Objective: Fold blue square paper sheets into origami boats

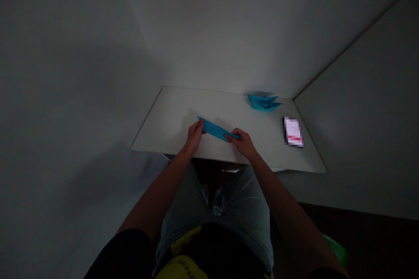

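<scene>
A strip of folded blue paper [214,130] is stretched at a slant between my two hands, just above the white table. Its upper left end is pinched by my left hand [195,133], thumb on top. My right hand [242,141] grips the lower right end with thumb and fingers. Farther back to the right, a blue paper boat [263,103] rests on the tabletop, touched by neither hand.
The white table [170,113] stands against pale walls at its back and sides. A phone [293,132] with a lit, blurred screen lies near its right edge. On the dark floor at lower right is a green object [336,248], partly hidden by my arm.
</scene>
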`<state>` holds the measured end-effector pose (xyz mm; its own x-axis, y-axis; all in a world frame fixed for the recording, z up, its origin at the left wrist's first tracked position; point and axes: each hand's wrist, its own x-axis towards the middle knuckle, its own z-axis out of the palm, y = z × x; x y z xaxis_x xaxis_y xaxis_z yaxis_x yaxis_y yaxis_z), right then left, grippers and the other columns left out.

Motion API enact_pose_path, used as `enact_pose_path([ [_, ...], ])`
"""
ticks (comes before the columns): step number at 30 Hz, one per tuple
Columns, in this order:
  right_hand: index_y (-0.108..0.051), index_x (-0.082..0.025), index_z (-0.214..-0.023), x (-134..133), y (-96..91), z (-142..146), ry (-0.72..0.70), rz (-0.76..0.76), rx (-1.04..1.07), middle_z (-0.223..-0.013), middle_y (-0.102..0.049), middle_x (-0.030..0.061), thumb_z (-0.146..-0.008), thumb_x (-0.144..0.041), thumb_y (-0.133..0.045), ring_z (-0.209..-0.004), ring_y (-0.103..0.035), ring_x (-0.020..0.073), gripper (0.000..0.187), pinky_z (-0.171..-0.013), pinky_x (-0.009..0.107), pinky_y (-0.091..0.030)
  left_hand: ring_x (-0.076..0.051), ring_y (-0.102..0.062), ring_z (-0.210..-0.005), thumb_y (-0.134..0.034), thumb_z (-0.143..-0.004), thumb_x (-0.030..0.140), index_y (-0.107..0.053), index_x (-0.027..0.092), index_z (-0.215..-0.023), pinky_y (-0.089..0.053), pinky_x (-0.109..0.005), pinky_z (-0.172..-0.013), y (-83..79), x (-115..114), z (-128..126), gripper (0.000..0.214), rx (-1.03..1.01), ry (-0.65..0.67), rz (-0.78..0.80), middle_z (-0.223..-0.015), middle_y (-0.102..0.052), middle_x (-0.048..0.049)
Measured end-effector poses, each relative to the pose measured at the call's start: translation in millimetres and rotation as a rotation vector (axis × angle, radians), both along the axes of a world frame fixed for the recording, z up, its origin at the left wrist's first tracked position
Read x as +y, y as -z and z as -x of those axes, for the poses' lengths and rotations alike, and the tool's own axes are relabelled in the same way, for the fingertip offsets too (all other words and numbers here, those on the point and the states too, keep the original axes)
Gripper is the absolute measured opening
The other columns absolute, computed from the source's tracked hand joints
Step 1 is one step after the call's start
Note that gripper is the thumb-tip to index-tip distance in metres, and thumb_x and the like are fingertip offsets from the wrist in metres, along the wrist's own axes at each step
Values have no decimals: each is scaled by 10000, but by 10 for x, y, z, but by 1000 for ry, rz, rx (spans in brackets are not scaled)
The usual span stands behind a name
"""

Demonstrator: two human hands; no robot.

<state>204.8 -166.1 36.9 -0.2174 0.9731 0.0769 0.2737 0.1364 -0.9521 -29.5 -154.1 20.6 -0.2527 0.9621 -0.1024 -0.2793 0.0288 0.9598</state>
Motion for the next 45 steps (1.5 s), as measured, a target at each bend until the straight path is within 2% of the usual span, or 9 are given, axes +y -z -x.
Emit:
enact_pose_path([
  [3,-631,-261,-815,-57,-25,36,-56,-3,-17,-769,-782,28,-879,-703,-781,-776,-772,249,471,-739,356,-576,-141,-596,-710,-809,-761,803,-684,186,-809,-520,-265,-658,-89,20,236,631,107,-6,-82,-766,-656,-7],
  [6,-717,-266,-1123,-122,-83,37,-107,-73,-63,-941,-804,40,-946,-614,-752,-788,-780,240,392,-751,371,-607,-134,-550,-672,-828,-783,733,-716,195,-818,-457,-255,-607,-153,-26,384,551,211,-2,-122,-731,-625,2],
  [10,-687,-299,-1411,-193,-193,-32,-187,-261,-234,-1190,-785,80,-1012,-511,-720,-853,-750,233,453,-772,388,-620,-141,-528,-645,-761,-853,716,-752,197,-868,-435,-269,-586,-140,-95,345,519,232,24,-118,-717,-615,-3],
  [15,-745,-276,-1245,-198,-295,-181,-179,-432,-391,-1185,-749,102,-1060,-469,-688,-1075,-727,270,273,-885,406,-613,-176,-617,-764,-764,-834,724,-761,193,-877,-503,-304,-702,-97,-37,-31,534,186,86,-137,-867,-739,-52],
  [20,-786,-249,-1120,-30,-379,-512,-192,-539,-823,-1198,-759,112,-1080,-398,-679,-1069,-698,271,187,-872,396,-515,-233,-684,-961,-678,-939,680,-776,212,-949,-538,-380,-916,-96,76,-293,477,367,180,-244,-999,-764,-75],
  [27,-824,-248,-1166,567,-557,-1364,-50,-529,-1171,-1261,-787,113,-1097,-330,-642,-1150,-658,304,211,-906,424,-431,-362,-612,-1286,-711,-982,502,-735,241,-1304,-443,-569,-1147,228,-133,-69,415,1089,237,-327,-1339,-736,-136],
  [34,-839,-251,-1163,1199,-427,-2001,-2,-432,-1288,-1297,-780,104,-1090,-298,-612,-1151,-641,304,242,-953,432,-416,-364,-578,-1309,-630,-1040,486,-711,242,-1328,-447,-546,-1129,270,-206,-10,386,1260,227,-333,-1367,-709,-142],
  [40,-830,-265,-1195,1318,-311,-2076,194,-478,-1212,-1397,-707,150,-1065,-501,-628,-1226,-581,357,337,-1017,485,-413,-367,-553,-1332,-618,-1043,491,-694,237,-1343,-437,-561,-1146,233,-194,-22,401,1304,262,-307,-1393,-684,-147],
  [45,-822,-245,-1180,1360,-411,-1886,150,-399,-1159,-1282,-749,148,-1086,-378,-589,-1186,-640,336,284,-1022,467,-444,-378,-561,-1331,-610,-1042,488,-696,248,-1340,-441,-576,-1140,219,-203,-4,392,1305,276,-309,-1385,-687,-153],
])
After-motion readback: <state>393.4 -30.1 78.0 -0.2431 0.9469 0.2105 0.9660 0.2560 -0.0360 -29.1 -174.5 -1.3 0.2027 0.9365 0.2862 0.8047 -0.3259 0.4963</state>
